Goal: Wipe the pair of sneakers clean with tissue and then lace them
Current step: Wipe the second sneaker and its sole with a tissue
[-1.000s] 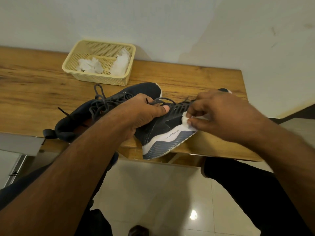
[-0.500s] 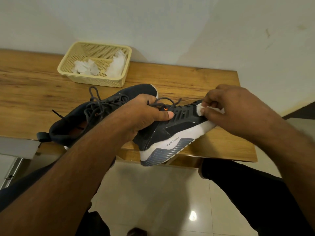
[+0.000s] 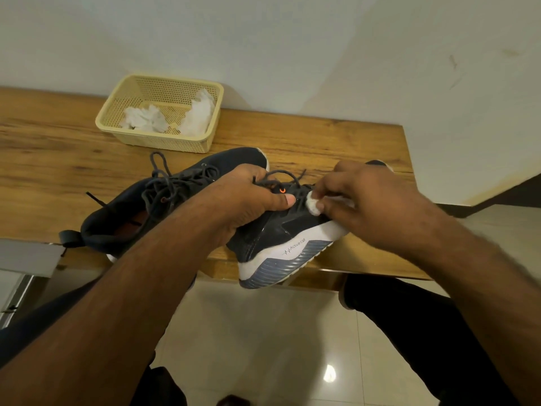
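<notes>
at near table edge, left hand gripped tilted dark mesh sneaker with white sole by its collar; right hand pinched soft white tissue wad against upper. light, flexible; hold near laces.

— What is the person wearing?

— Nothing on the arms: both forearms are bare right down to the wrists, no sleeve in view. The left hand and the right hand carry no ring, watch or glove.

— And lower down?

— Dark trousers. The right leg looks black; the left leg is dark too, perhaps navy. A dark shape at the near edge may be footwear, too cut off to tell.
</notes>
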